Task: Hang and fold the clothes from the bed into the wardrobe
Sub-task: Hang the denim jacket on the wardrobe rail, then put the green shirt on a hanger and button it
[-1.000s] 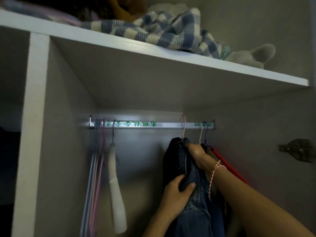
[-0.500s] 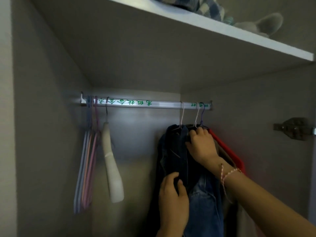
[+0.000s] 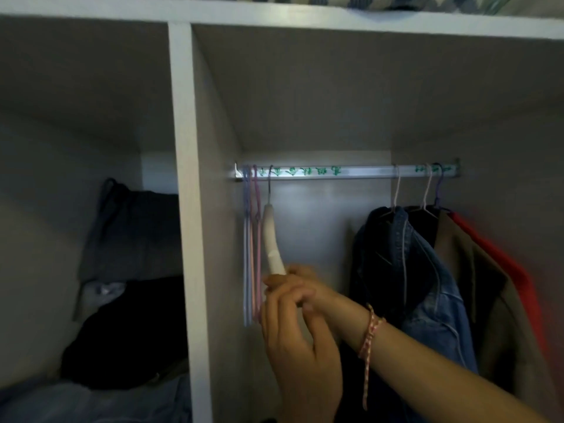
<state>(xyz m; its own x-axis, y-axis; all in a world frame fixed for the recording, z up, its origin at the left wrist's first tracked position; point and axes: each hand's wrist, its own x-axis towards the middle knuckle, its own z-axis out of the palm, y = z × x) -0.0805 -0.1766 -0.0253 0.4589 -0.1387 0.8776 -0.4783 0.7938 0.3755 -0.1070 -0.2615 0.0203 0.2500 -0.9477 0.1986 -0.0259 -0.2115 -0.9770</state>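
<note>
Now the right grip [image 3: 297, 285] is curled round the lower end of the white hanger [image 3: 271, 236] on the rail [image 3: 351, 171]. The left grip [image 3: 293, 346] overlaps it, too blurred to tell. The denim jacket [image 3: 415, 270] hangs well right.

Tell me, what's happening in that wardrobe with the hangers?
A person is putting clothes away in a wardrobe. Both hands meet at the lower end of the white hanger, which hangs near the left end of the rail beside thin pastel hangers. The fingers of the right hand seem to curl round it; the left hand is close against it, but blur hides its hold. A denim jacket hangs at the right end with other clothes.
</note>
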